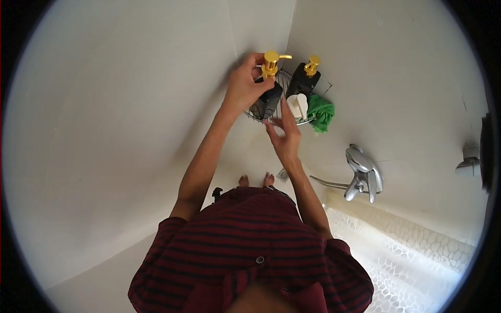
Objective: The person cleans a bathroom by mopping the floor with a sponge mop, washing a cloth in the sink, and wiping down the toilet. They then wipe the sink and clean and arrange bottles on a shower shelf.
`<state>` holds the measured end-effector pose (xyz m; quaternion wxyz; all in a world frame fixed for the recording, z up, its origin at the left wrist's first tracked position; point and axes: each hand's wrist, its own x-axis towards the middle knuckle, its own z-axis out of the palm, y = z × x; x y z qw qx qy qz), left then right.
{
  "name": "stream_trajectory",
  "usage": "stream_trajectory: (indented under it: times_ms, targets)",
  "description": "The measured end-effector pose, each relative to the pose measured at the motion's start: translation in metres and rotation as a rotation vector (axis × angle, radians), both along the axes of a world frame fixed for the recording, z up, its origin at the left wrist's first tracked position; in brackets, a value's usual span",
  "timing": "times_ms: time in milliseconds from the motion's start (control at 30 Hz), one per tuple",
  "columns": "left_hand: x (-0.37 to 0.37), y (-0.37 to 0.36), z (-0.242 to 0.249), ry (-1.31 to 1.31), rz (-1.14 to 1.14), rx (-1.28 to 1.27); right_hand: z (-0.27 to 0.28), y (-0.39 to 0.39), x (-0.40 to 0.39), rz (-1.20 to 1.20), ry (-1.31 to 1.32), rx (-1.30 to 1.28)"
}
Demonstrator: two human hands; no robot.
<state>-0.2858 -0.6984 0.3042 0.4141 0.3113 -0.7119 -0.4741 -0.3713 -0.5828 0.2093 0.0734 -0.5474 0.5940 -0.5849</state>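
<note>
A black pump bottle (269,98) with a gold pump top stands tilted at the left of a wire corner shelf (285,78). My left hand (243,87) is closed round its neck, thumb and fingers just below the gold pump. Beside the bottle's lower end, my right hand (287,136) has its thumb and fingers apart, with the fingertips close to the shelf's front rim. Another black bottle (301,82) with a gold pump stands to the right. In front of it sits a white round object (297,106) with a raised ridge, next to a green cloth (321,111) hanging over the rim.
The shelf sits in a corner between two pale walls. A chrome mixer tap (361,175) juts from the right wall, with a metal fitting (469,159) farther right. Below are my bare feet (269,179), a floor drain (283,175) and a pebble-patterned translucent curtain (396,255).
</note>
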Motion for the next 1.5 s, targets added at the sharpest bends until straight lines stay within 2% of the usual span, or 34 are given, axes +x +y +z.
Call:
stream_trajectory:
  times_ms: [67, 167, 267, 367, 467, 567, 600, 667, 700, 733, 767, 833, 867, 900, 933, 1000, 1100, 1133, 1167, 1233, 1333, 1433, 1500]
  targets:
    - [0.003, 0.004, 0.004, -0.055, -0.028, 0.002, -0.033, 0.029, -0.013, -0.12, 0.348, -0.094]
    - [0.01, -0.006, -0.01, -0.344, -0.066, -0.088, -0.033, 0.034, -0.04, -0.285, 0.121, -0.065]
    - [0.008, 0.0, -0.003, -0.475, -0.039, -0.031, -0.018, 0.01, -0.063, -0.092, 0.072, 0.092]
    - [0.009, 0.004, -0.031, -0.226, 0.092, -0.23, -0.044, -0.007, -0.058, -0.109, 0.008, 0.059]
    - [0.015, 0.022, -0.041, -0.169, 0.241, -0.298, -0.053, -0.013, -0.055, -0.245, 0.054, 0.116]
    - [0.026, 0.052, -0.025, -0.097, 0.315, -0.38, -0.03, -0.002, -0.056, -0.143, -0.073, -0.014]
    - [0.027, 0.054, -0.012, -0.051, 0.189, -0.402, -0.013, 0.004, -0.057, -0.082, -0.131, -0.034]
    - [0.026, 0.065, 0.016, 0.038, -0.068, -0.423, 0.033, 0.017, -0.057, 0.225, -0.35, 0.047]
    - [0.021, 0.065, 0.026, 0.078, -0.251, -0.298, 0.057, 0.026, -0.058, 0.376, -0.459, 0.091]
    - [0.013, 0.057, 0.037, 0.121, -0.434, -0.182, 0.08, 0.032, -0.061, 0.558, -0.49, 0.32]
    - [0.006, 0.049, 0.047, 0.164, -0.619, -0.073, 0.083, 0.035, -0.059, 0.611, -0.584, 0.3]
    - [0.001, 0.04, 0.062, 0.09, -1.008, 0.002, 0.088, 0.044, -0.05, 0.746, -0.809, 0.29]
    - [0.0, 0.039, 0.064, 0.083, -1.077, 0.041, 0.091, 0.049, -0.046, 0.817, -0.943, 0.307]
    - [-0.001, 0.038, 0.066, 0.072, -1.145, 0.083, 0.102, 0.048, -0.043, 0.771, -0.937, 0.359]
    - [0.0, 0.04, 0.062, 0.097, -1.087, 0.131, 0.116, 0.05, -0.037, 0.721, -0.936, 0.415]
    - [0.0, 0.046, 0.053, 0.151, -0.961, 0.188, 0.101, 0.046, -0.036, 0.631, -0.741, 0.34]
    - [-0.003, 0.05, 0.042, 0.237, -0.818, 0.217, 0.106, 0.043, -0.029, 0.561, -0.642, 0.316]
    - [-0.004, 0.053, 0.041, 0.166, -0.68, 0.121, 0.106, 0.042, -0.024, 0.466, -0.501, 0.26]
    - [-0.004, 0.056, 0.04, 0.085, -0.54, 0.037, 0.1, 0.036, -0.024, 0.413, -0.485, 0.229]
    - [-0.011, 0.07, 0.038, 0.05, -0.266, 0.062, 0.088, 0.025, -0.024, 0.314, -0.452, 0.184]
    - [0.008, 0.089, 0.043, -0.133, -0.154, -0.295, 0.098, 0.02, -0.027, 0.236, -0.418, 0.141]
    - [0.034, 0.086, 0.047, -0.056, -0.102, -0.19, 0.095, 0.022, -0.037, 0.224, -0.363, 0.14]
    - [0.041, 0.08, 0.064, 0.175, 0.008, 0.185, 0.104, 0.025, -0.037, 0.255, -0.33, 0.19]
